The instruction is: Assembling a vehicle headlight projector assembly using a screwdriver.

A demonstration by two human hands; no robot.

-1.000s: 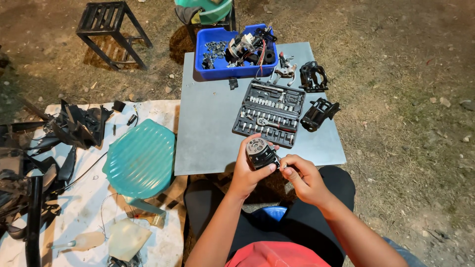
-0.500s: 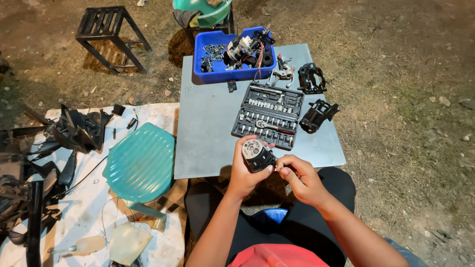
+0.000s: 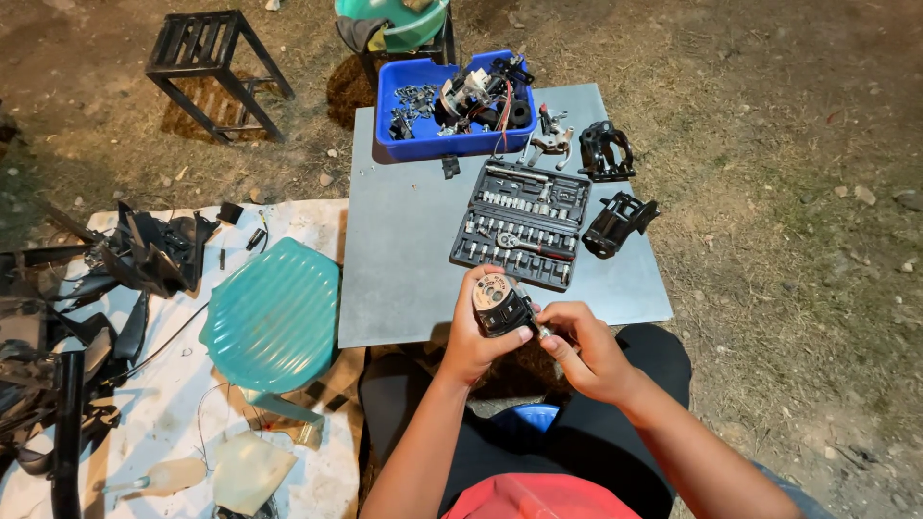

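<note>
- The left hand [image 3: 476,336] was clenched around a small black mechanical part [image 3: 498,306] with a round, pale metal face, held just off the near edge of the grey table [image 3: 404,259], over the person's lap.
- The right hand [image 3: 582,351] pinched something at the part's right side; what sat between those fingers was too small to tell, though the fingers were closed, not slack.
- The part looked stiff and dense for its size, likely metal and hard plastic, so it would not give under a firm squeeze.
- It seemed possibly greasy, so a wrap of the palm around the black body, as the left hand had it, looked safer than a fingertip hold.
- The round face appeared to carry fine detail and was best left untouched.
- On the table just beyond the part lay an open socket set [image 3: 524,223], its ratchet resting inside.
- At the far end of the table stood a blue bin [image 3: 399,144] of parts; two black brackets [image 3: 615,187] lay right of the socket set.
- Left of the table stood a teal plastic stool [image 3: 274,312].
</note>
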